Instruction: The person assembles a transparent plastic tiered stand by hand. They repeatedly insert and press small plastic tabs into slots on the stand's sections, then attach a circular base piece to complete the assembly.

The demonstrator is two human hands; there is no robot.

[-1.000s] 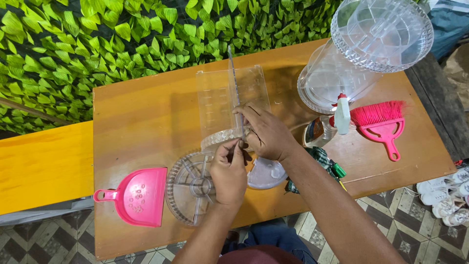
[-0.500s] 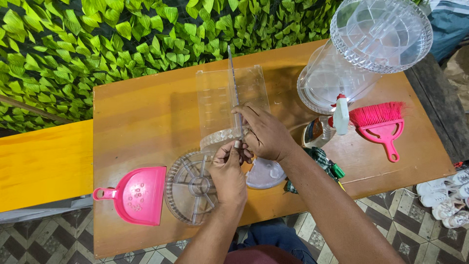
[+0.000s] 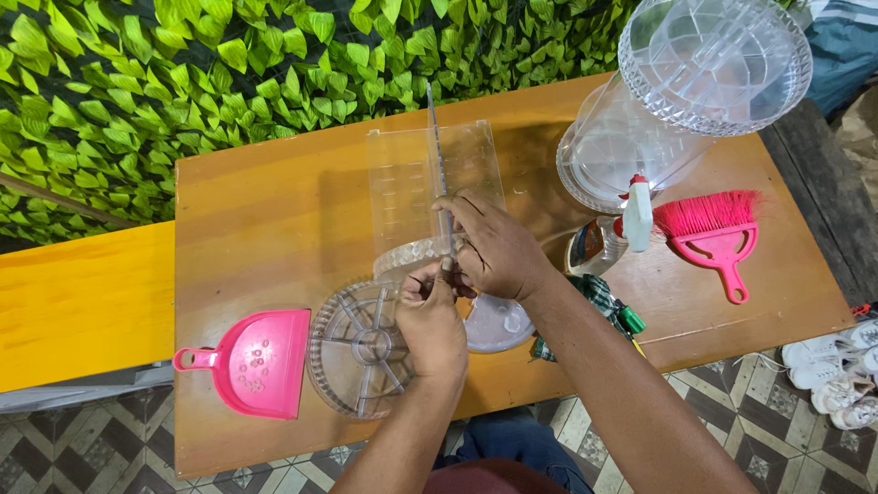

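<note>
Left hand (image 3: 432, 316): grip pinched on the lower end of a thin clear rod (image 3: 439, 174), fingers curled tight at the centre of the tabletop (image 3: 265, 220).
Right hand (image 3: 498, 247): at 1 o'clock of the left hand, touching it; grip clenched around the same rod, just above the other pinch.
Rod assembly: rod runs toward 12 o'clock, flanked by flat, ribbed transparent panels (image 3: 402, 187); patterned clear base at the lower end.
Round tray (image 3: 357, 348): clear plastic, radial dividers, ridged rim, at 8 o'clock of the left hand.
Dustpan (image 3: 251, 366): smooth pink plastic, at 9 o'clock.
Brush (image 3: 709, 229): pink bristles, at 3 o'clock.
Clear containers (image 3: 713, 59): stacked, faceted, at 1 o'clock.
</note>
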